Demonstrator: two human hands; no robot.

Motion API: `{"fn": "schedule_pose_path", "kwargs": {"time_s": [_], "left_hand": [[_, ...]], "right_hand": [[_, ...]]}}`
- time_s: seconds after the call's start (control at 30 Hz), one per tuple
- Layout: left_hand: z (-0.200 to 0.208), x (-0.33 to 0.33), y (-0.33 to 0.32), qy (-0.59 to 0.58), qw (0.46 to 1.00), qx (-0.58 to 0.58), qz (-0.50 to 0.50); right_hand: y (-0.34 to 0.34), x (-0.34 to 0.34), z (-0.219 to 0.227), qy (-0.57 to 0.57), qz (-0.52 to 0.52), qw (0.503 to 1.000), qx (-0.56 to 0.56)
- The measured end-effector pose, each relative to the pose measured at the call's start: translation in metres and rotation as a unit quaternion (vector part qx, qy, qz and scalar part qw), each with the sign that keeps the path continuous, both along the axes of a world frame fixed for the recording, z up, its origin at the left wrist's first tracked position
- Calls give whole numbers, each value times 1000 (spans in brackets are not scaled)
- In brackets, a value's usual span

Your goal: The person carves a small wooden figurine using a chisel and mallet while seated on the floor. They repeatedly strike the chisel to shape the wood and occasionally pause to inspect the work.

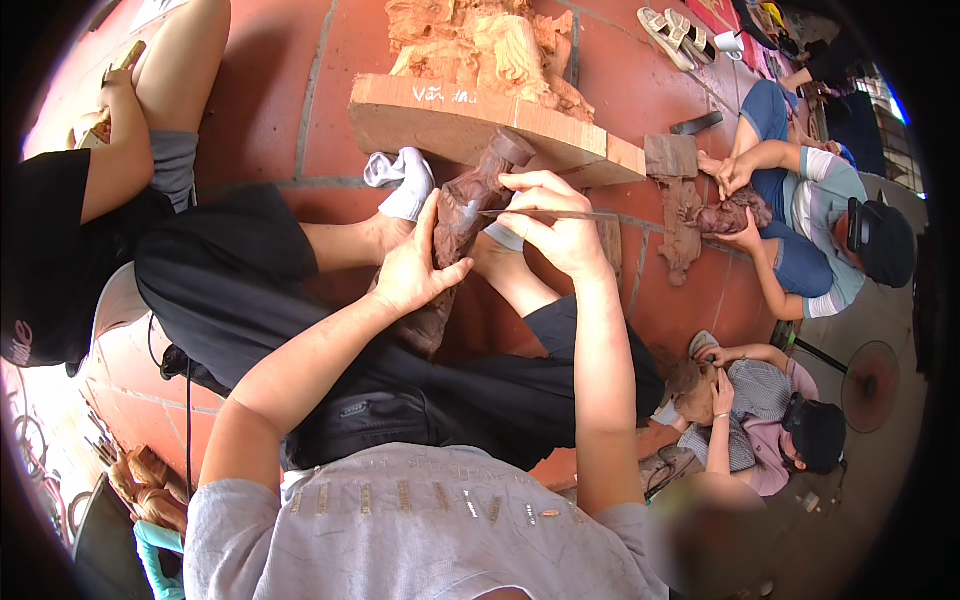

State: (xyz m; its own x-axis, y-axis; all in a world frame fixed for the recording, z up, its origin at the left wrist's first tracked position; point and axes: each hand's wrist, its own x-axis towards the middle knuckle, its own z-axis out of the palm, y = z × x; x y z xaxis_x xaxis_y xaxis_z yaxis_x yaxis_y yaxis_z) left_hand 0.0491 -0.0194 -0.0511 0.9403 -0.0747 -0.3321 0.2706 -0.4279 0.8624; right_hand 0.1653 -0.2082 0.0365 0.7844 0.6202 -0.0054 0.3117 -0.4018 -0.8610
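A dark brown wood carving point(465, 200) with a round end stands tilted between my legs, its lower part running down toward my lap. My left hand point(412, 270) is wrapped against its side, index finger along the wood and thumb across its lower front. In my right hand point(560, 228) is a thin metal carving tool point(575, 214), pinched between thumb and fingers. The tool's tip points left and meets the carving's surface just beside my left fingers, near a pale patch. The exact shape of the tip is too small to make out.
Beyond the carving sits a large pale wood sculpture point(480, 45) on a thick wooden base point(480, 115). Another dark carving point(680, 225) lies on the red tiles at right. Co-workers sit at right and left; a fan point(870, 388) stands far right, sandals point(678, 38) top right.
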Motion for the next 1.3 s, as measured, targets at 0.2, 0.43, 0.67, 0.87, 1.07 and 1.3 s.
{"fn": "schedule_pose_path", "kwargs": {"time_s": [0.2, 0.43, 0.67, 0.87, 1.07, 1.3], "left_hand": [[0, 0, 0, 12, 1000, 2, 1], [0, 1, 0, 11, 1000, 0, -2], [2, -1, 1, 16, 1000, -9, -4], [2, 1, 1, 22, 1000, -10, -1], [5, 0, 1, 16, 1000, 2, -5], [4, 1, 2, 11, 1000, -5, -2]], "right_hand": [[7, -4, 4, -62, 18, 998, -28], [8, -12, -1, -88, 19, 996, -9], [3, -3, -2, 30, -22, 999, 19], [11, -3, -4, -75, 25, 996, -29], [3, -12, -9, -41, -26, 999, 20], [-2, -2, -15, 24, -51, 998, 41]]}}
